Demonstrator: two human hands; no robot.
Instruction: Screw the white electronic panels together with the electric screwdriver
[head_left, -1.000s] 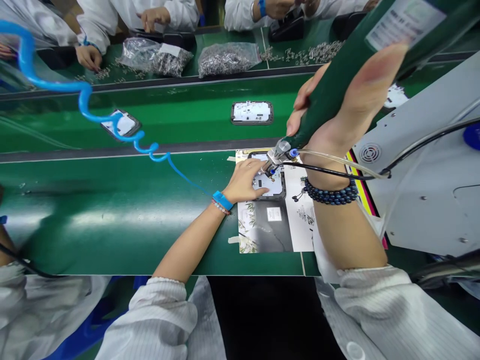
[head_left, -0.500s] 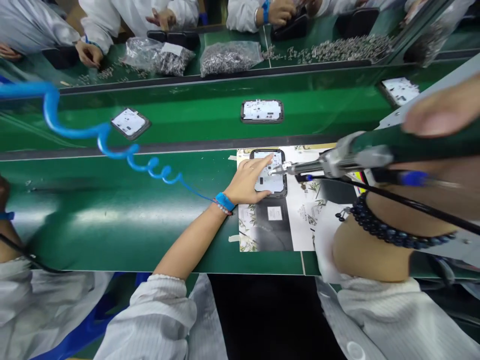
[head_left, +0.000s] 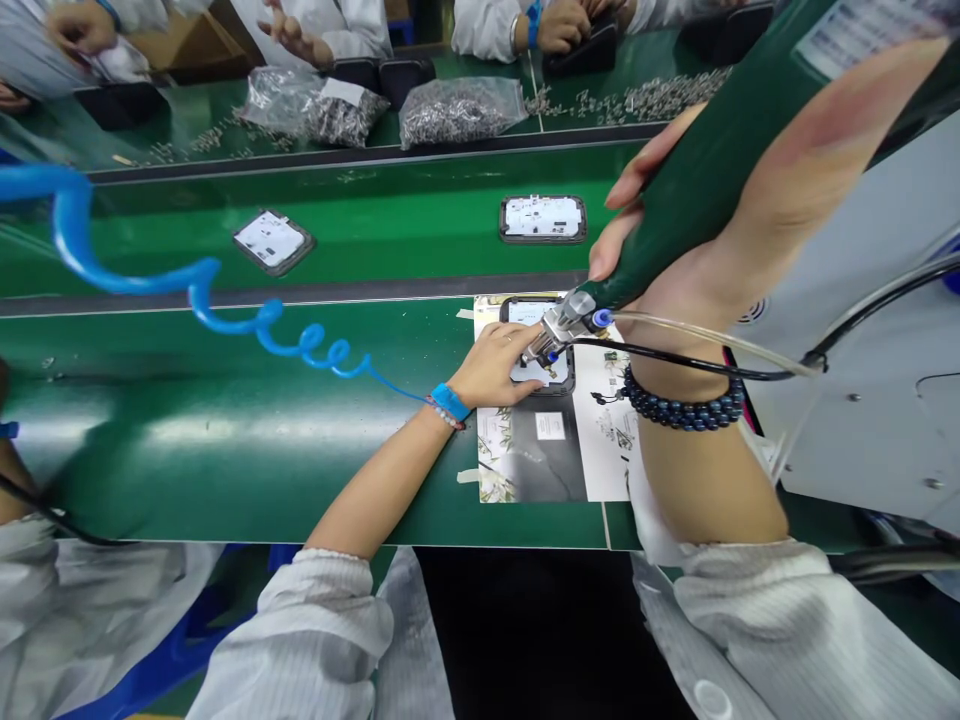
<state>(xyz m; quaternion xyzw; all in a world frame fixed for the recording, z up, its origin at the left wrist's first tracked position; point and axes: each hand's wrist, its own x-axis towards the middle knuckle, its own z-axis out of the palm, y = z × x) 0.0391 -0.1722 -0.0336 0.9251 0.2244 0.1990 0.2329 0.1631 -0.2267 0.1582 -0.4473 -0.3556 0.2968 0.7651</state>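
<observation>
My right hand is wrapped round a dark green powered screwdriver with a metal head and thin hoses. The tool's tip is over a dark-framed device with a pale circuit board, close to my left fingertips; whether it touches the board is hidden. My left hand lies on the left part of that device, fingers spread and palm down, with a blue strap at the wrist. Beneath the device is a printed sheet, taped to the green bench.
Similar devices lie on the green belt, one at the left and one near the middle. Beyond, bags of small metal parts stand near other people's hands. A blue coiled cord hangs at left; a grey machine stands right.
My right hand and the screwdriver have swung upright and leftward, the tip now nearer my left fingers. The devices on the belt have shifted slightly right. My left hand has stayed put.
</observation>
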